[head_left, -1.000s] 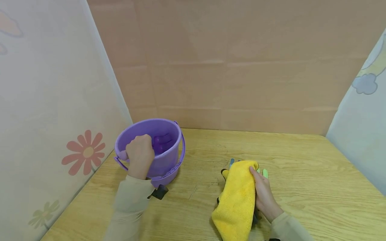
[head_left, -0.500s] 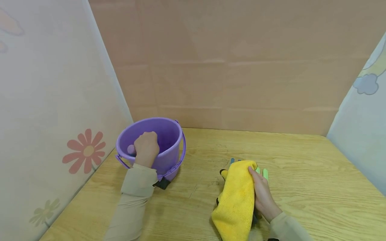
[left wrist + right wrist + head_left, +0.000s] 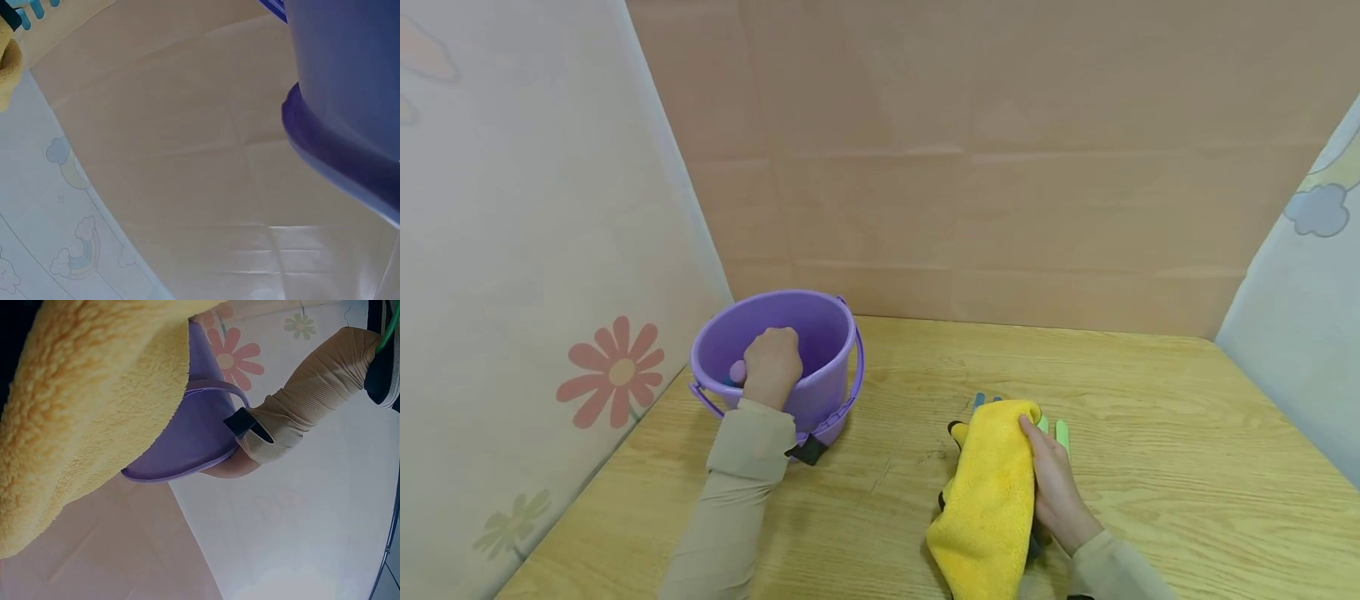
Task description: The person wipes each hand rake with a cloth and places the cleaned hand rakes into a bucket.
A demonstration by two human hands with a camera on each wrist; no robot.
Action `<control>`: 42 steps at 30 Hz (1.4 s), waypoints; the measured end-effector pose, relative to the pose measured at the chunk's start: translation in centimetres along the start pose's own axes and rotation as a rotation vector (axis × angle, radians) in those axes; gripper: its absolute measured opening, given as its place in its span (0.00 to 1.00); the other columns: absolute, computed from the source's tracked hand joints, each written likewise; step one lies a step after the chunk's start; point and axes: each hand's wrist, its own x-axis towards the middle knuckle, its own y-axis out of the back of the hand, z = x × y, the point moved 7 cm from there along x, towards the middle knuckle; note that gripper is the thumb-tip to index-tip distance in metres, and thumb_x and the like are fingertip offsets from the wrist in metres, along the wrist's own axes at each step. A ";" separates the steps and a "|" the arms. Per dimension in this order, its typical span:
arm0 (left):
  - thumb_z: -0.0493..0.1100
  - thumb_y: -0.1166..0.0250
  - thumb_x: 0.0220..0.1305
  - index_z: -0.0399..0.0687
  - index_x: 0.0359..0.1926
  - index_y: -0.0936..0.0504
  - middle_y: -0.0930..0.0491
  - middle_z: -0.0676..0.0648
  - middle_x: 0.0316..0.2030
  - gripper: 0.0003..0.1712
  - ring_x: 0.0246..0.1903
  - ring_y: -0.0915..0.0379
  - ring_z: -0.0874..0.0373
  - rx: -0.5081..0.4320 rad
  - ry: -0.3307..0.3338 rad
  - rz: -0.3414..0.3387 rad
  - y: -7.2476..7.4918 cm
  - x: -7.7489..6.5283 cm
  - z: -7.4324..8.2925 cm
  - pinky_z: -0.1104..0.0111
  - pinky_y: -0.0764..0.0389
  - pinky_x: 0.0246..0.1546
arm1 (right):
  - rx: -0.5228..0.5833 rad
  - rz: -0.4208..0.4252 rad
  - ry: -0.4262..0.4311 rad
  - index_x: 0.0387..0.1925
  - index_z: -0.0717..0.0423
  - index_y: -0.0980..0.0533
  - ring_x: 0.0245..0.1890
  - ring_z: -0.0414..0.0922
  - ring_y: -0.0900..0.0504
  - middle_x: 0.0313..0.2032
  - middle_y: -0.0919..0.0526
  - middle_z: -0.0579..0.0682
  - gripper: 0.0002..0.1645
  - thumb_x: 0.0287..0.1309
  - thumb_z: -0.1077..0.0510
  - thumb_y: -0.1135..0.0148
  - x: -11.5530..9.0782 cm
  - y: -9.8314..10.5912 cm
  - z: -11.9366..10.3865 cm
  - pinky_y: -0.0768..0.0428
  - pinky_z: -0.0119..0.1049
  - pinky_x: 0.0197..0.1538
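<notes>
My left hand (image 3: 772, 367) reaches down inside the purple bucket (image 3: 827, 400), fingers curled and mostly hidden from the head view. A rounded lilac end (image 3: 738, 372) sticks out beside the fist, apparently the handle of something it grips; the rest of it is out of sight. My right hand (image 3: 1060, 492) holds a fluffy yellow cloth (image 3: 988, 500) with black edging, its thumb on the upper right part. From behind the cloth poke green prongs (image 3: 1062, 435) and blue prongs (image 3: 979, 401). The cloth fills the left side of the right wrist view.
The bucket stands at the left of the wooden table (image 3: 1180, 450), its handle (image 3: 856, 375) hanging down. A flowered wall panel (image 3: 550, 250) rises close on the left, with a brown paper backdrop (image 3: 985, 167) behind.
My left hand has gone deeper into the bucket and slightly right, the lilac end moving with it. The dark purple shape seen inside earlier is now hidden. My right hand keeps its place.
</notes>
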 end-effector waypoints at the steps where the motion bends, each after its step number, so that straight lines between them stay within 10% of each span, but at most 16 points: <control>1: 0.29 0.47 0.55 0.32 0.36 0.21 0.21 0.31 0.37 0.09 0.37 0.24 0.36 -0.005 -0.002 0.000 0.0 0.0 0.0 0.47 0.24 0.32 | -0.001 -0.002 0.002 0.42 0.52 0.33 0.35 0.37 0.21 0.33 0.22 0.41 0.21 0.65 0.39 0.56 0.0 0.0 0.0 0.22 0.32 0.41; 25: 0.38 0.45 0.61 0.32 0.35 0.21 0.21 0.32 0.37 0.11 0.37 0.24 0.36 -0.057 -0.023 0.030 0.4 -0.2 0.0 0.46 0.25 0.32 | 0.015 -0.024 0.046 0.54 0.53 0.39 0.39 0.39 0.19 0.38 0.20 0.40 0.23 0.61 0.57 0.43 -0.3 -1.0 0.1 0.22 0.36 0.45; 31: 0.42 0.42 0.60 0.35 0.25 0.23 0.22 0.34 0.30 0.13 0.33 0.24 0.37 -0.103 -0.092 0.180 1.7 -1.4 1.2 0.48 0.25 0.28 | -0.011 -0.062 0.117 0.52 0.48 0.38 0.40 0.39 0.20 0.39 0.21 0.39 0.21 0.60 0.62 0.44 -0.4 -1.4 0.2 0.22 0.35 0.44; 42: 0.32 0.37 0.54 0.33 0.33 0.21 0.25 0.38 0.32 0.05 0.32 0.27 0.45 -0.331 -0.394 0.710 4.6 -6.7 5.5 0.57 0.23 0.29 | 0.096 -0.143 0.213 0.51 0.49 0.39 0.41 0.38 0.20 0.42 0.22 0.40 0.17 0.64 0.63 0.49 -1.1 -1.1 -1.7 0.22 0.34 0.44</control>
